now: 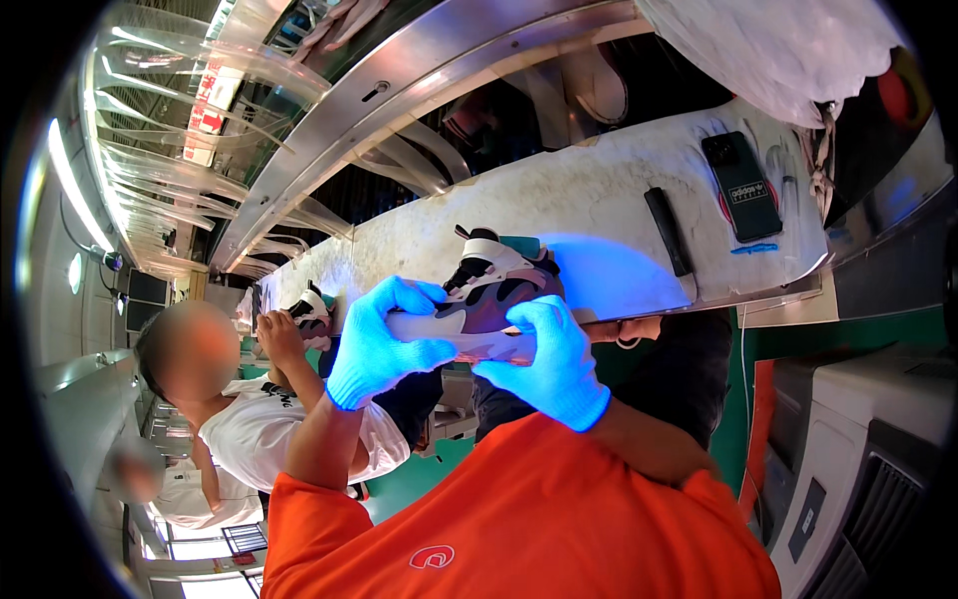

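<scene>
A sneaker (489,282) in black, white, grey and teal is held between my two gloved hands over the near edge of the bench. My left hand (382,344) is closed round the toe end, its thumb along the pale sole. My right hand (552,361) grips the sneaker's near side, with fingers bent over the sole edge. Both gloves look bright blue under a blue light that also falls on the bench top (599,170). The sole's underside is mostly hidden.
A black-handled tool (668,232), a dark phone (743,190) and a small blue item (755,249) lie at the bench's right. At left, a co-worker (284,339) handles a similar shoe (312,311). Behind runs a metal rail (349,105); a grey machine (848,419) stands at right.
</scene>
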Motion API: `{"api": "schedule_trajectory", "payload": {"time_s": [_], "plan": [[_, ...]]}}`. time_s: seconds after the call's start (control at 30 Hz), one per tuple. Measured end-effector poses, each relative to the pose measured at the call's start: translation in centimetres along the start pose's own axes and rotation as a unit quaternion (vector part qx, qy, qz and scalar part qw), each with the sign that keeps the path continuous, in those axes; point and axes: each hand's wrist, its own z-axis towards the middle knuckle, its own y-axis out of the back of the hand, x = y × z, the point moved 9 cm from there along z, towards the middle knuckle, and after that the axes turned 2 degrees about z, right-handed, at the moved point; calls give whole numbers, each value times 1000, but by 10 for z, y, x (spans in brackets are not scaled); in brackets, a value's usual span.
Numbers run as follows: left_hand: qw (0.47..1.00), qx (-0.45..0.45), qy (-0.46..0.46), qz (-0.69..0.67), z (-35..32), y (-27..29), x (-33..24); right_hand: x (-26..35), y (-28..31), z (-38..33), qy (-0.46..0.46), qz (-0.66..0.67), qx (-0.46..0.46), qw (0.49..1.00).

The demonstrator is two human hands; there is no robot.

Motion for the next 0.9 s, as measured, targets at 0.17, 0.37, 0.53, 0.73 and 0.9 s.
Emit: {"api": "schedule_trajectory", "payload": {"time_s": [0.17,0.37,0.53,0.73,0.9], "plan": [[1000,-3,-8,-9,1,7,13,0,-3,-5,25,12,13,1000],[1000,-3,11,-27,0,4,9,3,-8,-1,39,17,21,999],[999,-4,-15,32,2,-7,-11,-2,-2,0,-15,49,43,998],[988,25,-51,142,12,-30,-56,7,13,-3,-54,117,8,992],[984,36,-72,159,17,-33,-61,12,18,5,-45,119,0,992]]}}
